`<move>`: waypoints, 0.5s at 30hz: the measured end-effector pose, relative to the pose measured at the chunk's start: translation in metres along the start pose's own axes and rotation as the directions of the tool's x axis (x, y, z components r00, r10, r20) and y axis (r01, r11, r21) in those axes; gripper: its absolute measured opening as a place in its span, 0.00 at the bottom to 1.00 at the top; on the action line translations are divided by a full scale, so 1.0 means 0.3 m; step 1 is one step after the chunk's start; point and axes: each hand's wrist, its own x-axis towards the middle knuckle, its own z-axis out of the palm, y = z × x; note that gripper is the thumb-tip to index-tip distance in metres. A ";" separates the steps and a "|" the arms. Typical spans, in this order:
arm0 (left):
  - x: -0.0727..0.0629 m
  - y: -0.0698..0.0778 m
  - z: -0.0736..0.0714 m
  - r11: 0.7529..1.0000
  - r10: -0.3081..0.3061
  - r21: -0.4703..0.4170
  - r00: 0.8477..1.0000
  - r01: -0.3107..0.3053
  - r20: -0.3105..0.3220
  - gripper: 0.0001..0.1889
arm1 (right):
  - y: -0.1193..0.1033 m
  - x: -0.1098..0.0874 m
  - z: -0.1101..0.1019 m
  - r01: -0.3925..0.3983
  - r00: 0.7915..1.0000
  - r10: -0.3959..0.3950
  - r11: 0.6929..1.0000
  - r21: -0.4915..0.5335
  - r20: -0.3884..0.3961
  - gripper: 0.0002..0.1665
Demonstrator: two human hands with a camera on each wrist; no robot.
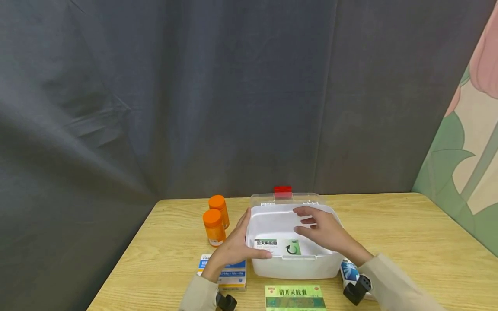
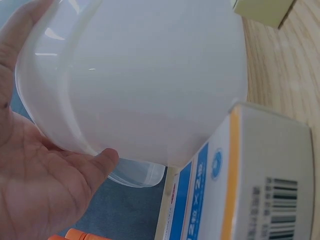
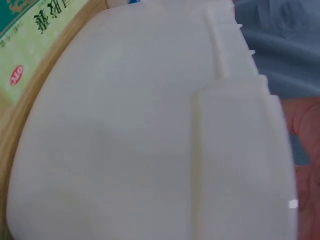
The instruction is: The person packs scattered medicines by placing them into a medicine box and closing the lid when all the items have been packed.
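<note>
A white plastic box (image 1: 295,268) stands open on the table, its clear lid (image 1: 305,198) with a red latch folded to the back. Inside, against the front wall, is a white-and-green medicine carton (image 1: 277,247). My left hand (image 1: 235,247) holds the box's front left corner, thumb along the front rim and fingers along the left side. In the left wrist view, a fingertip (image 2: 107,155) lies against the box wall. Over the right part of the opening hovers my right hand (image 1: 327,229), fingers loosely bent with nothing between them. The right wrist view shows mostly the box's outer wall (image 3: 125,125).
Two orange pill bottles (image 1: 213,226) stand left of the box. A blue-and-white carton (image 1: 233,276) lies by my left wrist, a green carton (image 1: 295,298) in front. Another carton (image 1: 349,271) is partly hidden by my right forearm. A dark curtain (image 1: 249,99) hangs behind the table.
</note>
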 end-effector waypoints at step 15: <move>-0.001 -0.001 -0.001 0.999 -0.029 0.030 1.000 0.029 -0.013 0.65 | -0.030 -0.088 -0.057 0.066 0.973 -0.054 0.997 0.046 -0.223 0.32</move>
